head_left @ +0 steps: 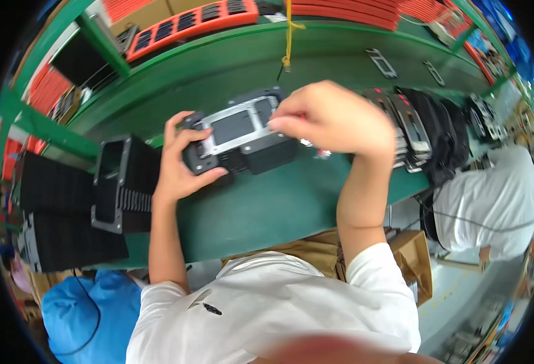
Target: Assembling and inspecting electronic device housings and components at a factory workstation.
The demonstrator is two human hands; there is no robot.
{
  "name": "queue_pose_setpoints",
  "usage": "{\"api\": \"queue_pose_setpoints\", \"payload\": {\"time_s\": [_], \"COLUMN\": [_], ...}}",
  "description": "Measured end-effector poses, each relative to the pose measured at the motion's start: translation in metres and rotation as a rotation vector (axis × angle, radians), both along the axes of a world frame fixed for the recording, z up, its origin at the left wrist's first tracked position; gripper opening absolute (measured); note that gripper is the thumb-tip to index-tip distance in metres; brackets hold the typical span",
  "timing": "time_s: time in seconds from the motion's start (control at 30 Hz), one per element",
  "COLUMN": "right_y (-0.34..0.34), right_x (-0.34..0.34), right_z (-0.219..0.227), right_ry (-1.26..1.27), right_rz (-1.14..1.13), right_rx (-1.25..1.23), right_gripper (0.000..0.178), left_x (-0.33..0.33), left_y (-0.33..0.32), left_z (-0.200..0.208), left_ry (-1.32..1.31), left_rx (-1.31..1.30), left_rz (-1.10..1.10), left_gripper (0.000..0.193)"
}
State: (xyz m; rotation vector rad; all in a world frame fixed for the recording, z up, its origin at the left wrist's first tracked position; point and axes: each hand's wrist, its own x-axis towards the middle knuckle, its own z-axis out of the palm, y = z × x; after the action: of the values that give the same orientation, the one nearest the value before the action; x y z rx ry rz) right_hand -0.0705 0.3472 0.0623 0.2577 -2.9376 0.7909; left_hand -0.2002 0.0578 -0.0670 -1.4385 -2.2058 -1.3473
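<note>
Spread wide, the left hand grips the black case, probably to steady it while the right hand bunches at the silver plate; whether it pinches anything is unclear.

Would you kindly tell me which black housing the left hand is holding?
It is the housing with the silver frame facing up, gripped by the left hand; the other black housings stand farther left.

Green workbench, green metal frame, grey floor.
</note>
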Motion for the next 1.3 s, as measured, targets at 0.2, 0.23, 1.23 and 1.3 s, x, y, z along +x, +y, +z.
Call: {"api": "queue_pose_setpoints", "payload": {"time_s": [0.2, 0.23, 1.23, 1.3], "right_y": [0.134, 0.152, 0.004, 0.007], "right_x": [0.053, 0.030, 0.016, 0.013], "right_z": [-0.011, -0.031, 0.016, 0.013], "right_ry": [0.037, 0.025, 0.232, 0.245], "right_rz": [-0.438, -0.536, 0.223, 0.260], "right_rx": [-0.317, -0.294, -0.997, -1.018], "right_gripper": [0.026, 0.027, 0.028, 0.030], "left_x": [-0.001, 0.002, 0.097, 0.095], "left_y": [0.011, 0.003, 0.068, 0.067], "left_z": [0.003, 0.003, 0.071, 0.078], "left_ry": [-0.110, -0.096, -0.928, -1.077], "left_rx": [0.015, -0.005, 0.118, 0.174], "left_rz": [-0.051, -0.017, -0.578, -0.650], "left_gripper": [0.069, 0.069, 0.056, 0.052]}}
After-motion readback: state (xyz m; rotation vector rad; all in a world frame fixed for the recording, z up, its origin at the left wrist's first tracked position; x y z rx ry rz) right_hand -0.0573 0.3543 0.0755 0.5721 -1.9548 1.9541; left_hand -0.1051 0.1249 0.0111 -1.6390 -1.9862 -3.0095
